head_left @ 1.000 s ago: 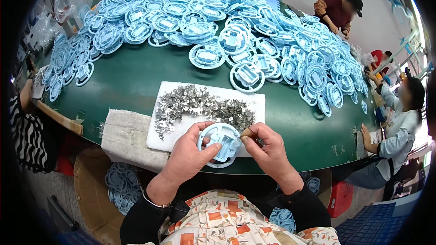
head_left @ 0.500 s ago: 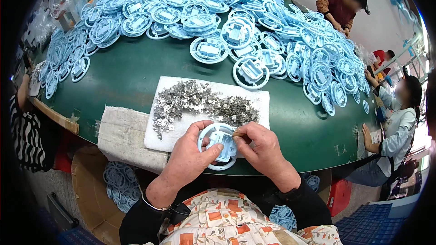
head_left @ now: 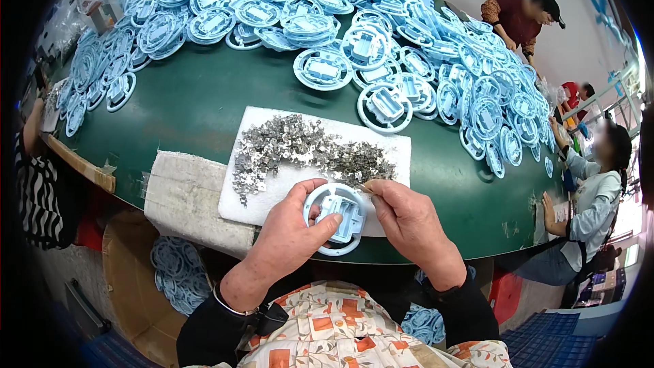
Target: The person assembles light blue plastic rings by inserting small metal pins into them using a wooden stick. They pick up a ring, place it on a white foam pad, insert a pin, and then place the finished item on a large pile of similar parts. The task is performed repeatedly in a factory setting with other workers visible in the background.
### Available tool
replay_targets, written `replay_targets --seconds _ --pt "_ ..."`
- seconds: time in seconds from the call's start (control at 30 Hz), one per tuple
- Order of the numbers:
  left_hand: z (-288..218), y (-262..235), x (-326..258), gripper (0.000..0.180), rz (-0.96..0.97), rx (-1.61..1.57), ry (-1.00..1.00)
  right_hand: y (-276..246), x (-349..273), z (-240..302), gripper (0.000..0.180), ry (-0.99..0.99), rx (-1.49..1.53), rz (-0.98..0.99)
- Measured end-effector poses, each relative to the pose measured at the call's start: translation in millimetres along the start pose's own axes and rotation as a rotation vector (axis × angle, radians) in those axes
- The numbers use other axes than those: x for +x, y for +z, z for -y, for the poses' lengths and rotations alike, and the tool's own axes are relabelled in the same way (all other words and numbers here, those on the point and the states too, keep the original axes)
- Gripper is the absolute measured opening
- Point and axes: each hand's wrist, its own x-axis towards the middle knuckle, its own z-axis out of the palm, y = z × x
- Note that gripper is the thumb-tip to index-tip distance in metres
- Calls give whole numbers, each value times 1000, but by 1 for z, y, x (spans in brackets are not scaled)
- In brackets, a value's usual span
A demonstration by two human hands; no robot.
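Note:
My left hand [head_left: 281, 230] grips a light-blue plastic wheel-shaped part [head_left: 349, 218], its thumb on the part's boxy hollow centre and its fingers behind the rim. The hollow side faces up toward me. Just right of that rim, my right hand [head_left: 417, 232] is closed in a pinch. Something thin and small shows at its fingertips, too small to name. Right behind both hands lies a heap of small shiny metal clips [head_left: 289, 146] on a white foam board [head_left: 269, 208].
A large pile of the same blue wheel parts [head_left: 320, 70] covers the far side of the green table [head_left: 184, 105]. A worn whitish block [head_left: 194, 197] sits at the near edge. Below are a cardboard box [head_left: 133, 286] and a red stool [head_left: 505, 298]. Several people work around the table.
My right hand has moved off the wheel part, slightly to the right, still pinched. My left hand keeps its hold on the part. The whole view has shifted a little.

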Motion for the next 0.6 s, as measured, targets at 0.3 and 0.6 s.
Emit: replay_targets --seconds 0.3,0.6 --pt "0 -1 0 56 9 -19 -49 -11 -9 9 50 -91 -355 201" --pt "-9 -2 -1 57 12 -21 -68 -17 -2 11 47 -127 -422 259"
